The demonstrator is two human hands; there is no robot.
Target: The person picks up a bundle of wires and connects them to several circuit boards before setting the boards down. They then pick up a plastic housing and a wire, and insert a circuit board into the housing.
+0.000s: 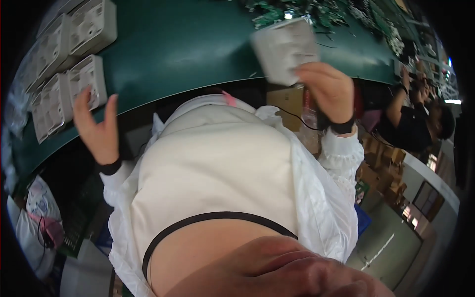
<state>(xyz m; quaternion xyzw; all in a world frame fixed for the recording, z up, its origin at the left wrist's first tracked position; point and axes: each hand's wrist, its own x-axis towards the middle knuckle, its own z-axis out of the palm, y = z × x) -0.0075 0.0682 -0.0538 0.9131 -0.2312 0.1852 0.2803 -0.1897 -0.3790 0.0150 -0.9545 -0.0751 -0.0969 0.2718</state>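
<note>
My right hand grips a pale white plastic piece by its near right corner, above the green work surface. Motion blurs the piece; it looks like a boxy moulded shell, but its details cannot be made out. On the left, my left hand has its thumb and fingers spread and holds nothing. Its fingertips overlap the near edge of a white moulded plastic housing; whether they touch it I cannot tell. More such housings with hollow compartments stand beside and beyond it.
Green circuit boards with wires lie heaped along the far right of the green table. To the right sits another person in dark clothing. Cardboard boxes stand below on that side, and a white bag is at lower left.
</note>
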